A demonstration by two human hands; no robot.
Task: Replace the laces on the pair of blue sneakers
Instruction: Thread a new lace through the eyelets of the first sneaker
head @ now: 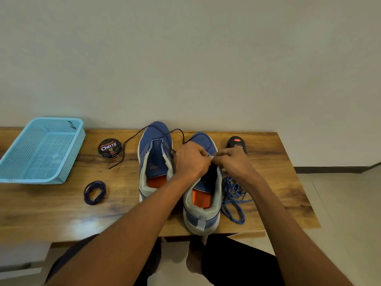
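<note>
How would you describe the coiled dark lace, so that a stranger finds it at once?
Start at the light blue basket on the table's left. Just right of its near corner lies the coiled dark lace, a neat navy ring; unlike the loose blue laces beside the right sneaker.

A single wide-angle view from a camera worn on the person's head, looking forward and down from close above the near edge of the wooden table [51, 213], toward the wall [185, 58] behind its far edge.
</note>
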